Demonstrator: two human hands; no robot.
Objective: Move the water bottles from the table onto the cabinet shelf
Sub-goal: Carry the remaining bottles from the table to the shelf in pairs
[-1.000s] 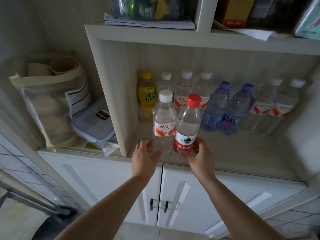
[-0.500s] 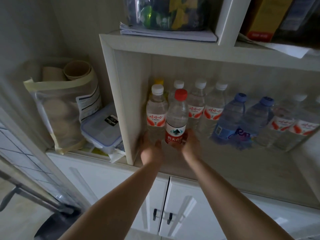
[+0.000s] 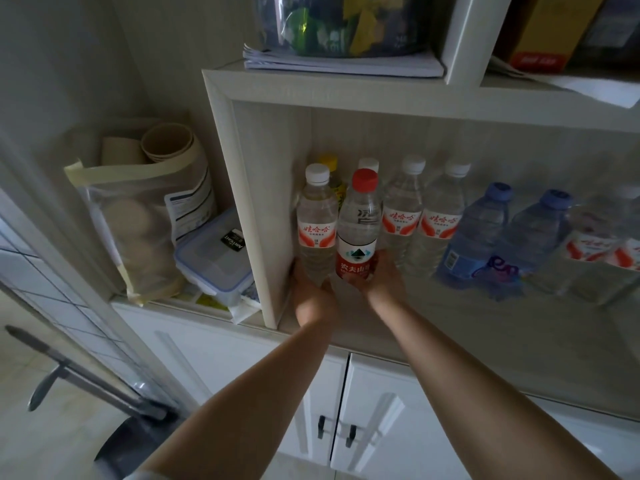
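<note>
Bottles [image 3: 358, 233] clear glossy plastic – shelf [image 3: 450, 327] matt pale wood-grain laminate

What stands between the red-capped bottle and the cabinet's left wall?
In the head view, one white-capped bottle, held by the left hand. The red-capped bottle stands right beside it.
</note>
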